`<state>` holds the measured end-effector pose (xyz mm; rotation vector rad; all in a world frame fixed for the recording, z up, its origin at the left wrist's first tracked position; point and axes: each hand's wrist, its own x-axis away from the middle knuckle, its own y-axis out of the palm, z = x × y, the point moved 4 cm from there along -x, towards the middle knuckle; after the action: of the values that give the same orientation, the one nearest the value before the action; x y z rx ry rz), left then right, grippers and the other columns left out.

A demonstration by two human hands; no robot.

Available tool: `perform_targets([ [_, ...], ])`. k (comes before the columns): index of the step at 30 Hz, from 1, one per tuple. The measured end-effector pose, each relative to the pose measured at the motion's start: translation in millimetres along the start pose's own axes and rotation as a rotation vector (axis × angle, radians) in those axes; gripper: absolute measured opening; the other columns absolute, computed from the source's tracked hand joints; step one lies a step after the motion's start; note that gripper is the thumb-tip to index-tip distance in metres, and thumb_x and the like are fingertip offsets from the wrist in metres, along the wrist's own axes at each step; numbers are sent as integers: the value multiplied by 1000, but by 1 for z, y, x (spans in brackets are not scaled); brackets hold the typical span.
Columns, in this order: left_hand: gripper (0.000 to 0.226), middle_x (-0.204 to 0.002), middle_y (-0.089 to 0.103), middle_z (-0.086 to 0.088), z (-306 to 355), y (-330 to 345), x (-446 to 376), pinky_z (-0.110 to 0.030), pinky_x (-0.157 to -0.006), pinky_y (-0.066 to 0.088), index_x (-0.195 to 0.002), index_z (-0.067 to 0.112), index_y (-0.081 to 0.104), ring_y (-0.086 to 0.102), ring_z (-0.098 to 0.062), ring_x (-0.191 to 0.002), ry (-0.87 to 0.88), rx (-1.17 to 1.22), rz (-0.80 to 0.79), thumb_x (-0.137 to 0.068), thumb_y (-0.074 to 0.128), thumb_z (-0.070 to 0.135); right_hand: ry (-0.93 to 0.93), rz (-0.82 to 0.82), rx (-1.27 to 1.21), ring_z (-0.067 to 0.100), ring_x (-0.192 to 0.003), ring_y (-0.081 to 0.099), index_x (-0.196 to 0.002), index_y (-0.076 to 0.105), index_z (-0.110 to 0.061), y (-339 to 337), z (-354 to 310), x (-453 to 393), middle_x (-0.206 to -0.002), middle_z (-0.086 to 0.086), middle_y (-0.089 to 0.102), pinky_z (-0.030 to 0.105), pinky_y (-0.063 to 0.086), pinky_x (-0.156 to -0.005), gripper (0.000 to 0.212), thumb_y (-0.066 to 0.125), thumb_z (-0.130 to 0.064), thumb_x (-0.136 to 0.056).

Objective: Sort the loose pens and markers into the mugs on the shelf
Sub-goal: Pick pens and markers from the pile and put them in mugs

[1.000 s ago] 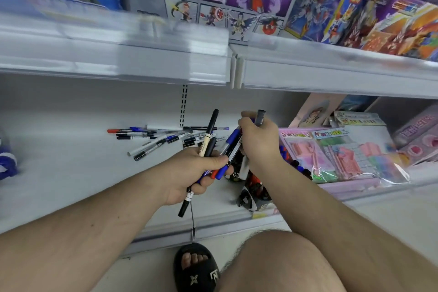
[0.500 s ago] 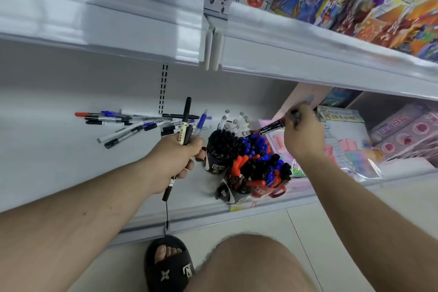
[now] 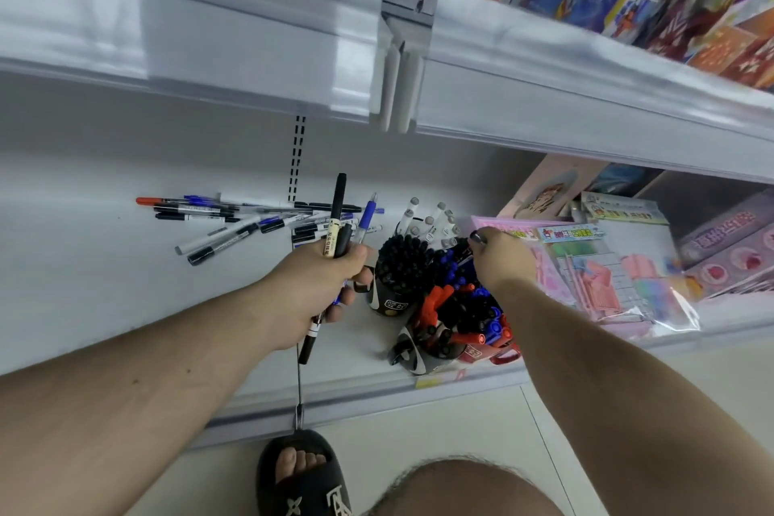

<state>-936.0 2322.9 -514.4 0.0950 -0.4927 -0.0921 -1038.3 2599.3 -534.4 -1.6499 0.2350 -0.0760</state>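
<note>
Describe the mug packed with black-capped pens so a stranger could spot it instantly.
Find the lower white shelf. Right of the left hand stands a black mug. Unlike its neighbours' mixed red, blue and black, its caps are all black.

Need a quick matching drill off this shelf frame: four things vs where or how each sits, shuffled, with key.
1. left hand
2. right hand
3. loose pens
4. black sandal

A. on the floor below the shelf
B. reaching over the mugs with a marker
C. lying on the shelf, left of the mugs
D. gripping a bundle of pens upright

Pairs: 1-D, 2-B, 3-C, 4-A
</note>
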Motion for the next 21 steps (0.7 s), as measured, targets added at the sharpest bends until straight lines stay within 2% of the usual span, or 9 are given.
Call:
perform_targets([
  [3,16,-80,64,3,-2,-1,-1,-24,-50,37,-102,21,69,47,-12,-59,-5,2,-2,-100,55,28,73,-134,-23,26,-79,63,-103,66,-12,23,5,-4,-83,7,66,35,54,-75,36,48,-43,-101],
  [6,18,-79,63,3,-3,-4,-1,-23,-50,37,-109,18,67,47,-12,-58,-12,-12,0,-99,56,29,79,-241,-15,20,-74,57,-90,60,-15,35,8,-5,-73,1,56,30,46,-70,35,48,-47,-100],
  [8,20,-81,62,2,-3,-8,-1,-23,-49,37,-110,18,67,47,-12,-58,-20,-17,11,-98,57,29,100,-184,-22,22,-76,59,-94,63,-14,35,11,-9,-78,3,60,31,49,-70,31,53,-43,-98],
  [11,20,-82,62,2,-2,-14,1,-23,-49,38,-110,18,68,47,-12,-57,-27,-7,20,-98,57,30,120,-68,-32,26,-76,61,-100,66,-12,35,14,-12,-81,6,63,33,54,-71,19,59,-29,-95],
  [13,19,-81,63,3,-2,-15,3,-23,-49,38,-108,19,70,48,-11,-56,-39,20,-9,-99,57,29,92,-93,19,25,-75,59,-100,66,-12,38,11,-11,-80,5,60,32,52,-70,14,61,-24,-94],
  [16,19,-74,65,4,-2,-14,8,-24,-52,38,-107,20,73,50,-11,-56,-100,142,-97,-100,55,21,98,-171,36,23,-76,56,-94,64,-13,40,7,-10,-77,3,57,31,48,-70,13,61,-26,-95],
  [18,24,-73,67,3,0,-16,13,-24,-56,40,-106,18,75,51,-11,-58,-131,210,-165,-98,54,10,130,-174,-32,24,-76,60,-90,63,-13,33,1,-8,-75,4,60,33,51,-70,19,55,-29,-97],
  [20,29,-74,68,1,4,-20,21,-24,-59,41,-103,16,77,52,-12,-60,-140,257,-223,-97,52,2,135,-76,-197,27,-72,62,-89,65,-9,12,-14,0,-76,9,64,34,53,-66,24,49,-25,-98],
  [21,30,-75,68,1,6,-22,24,-25,-60,42,-102,15,77,52,-12,-61,-137,277,-246,-97,50,0,119,-12,-292,28,-68,60,-85,64,-7,-2,-26,6,-72,10,63,32,48,-61,26,48,-23,-97],
])
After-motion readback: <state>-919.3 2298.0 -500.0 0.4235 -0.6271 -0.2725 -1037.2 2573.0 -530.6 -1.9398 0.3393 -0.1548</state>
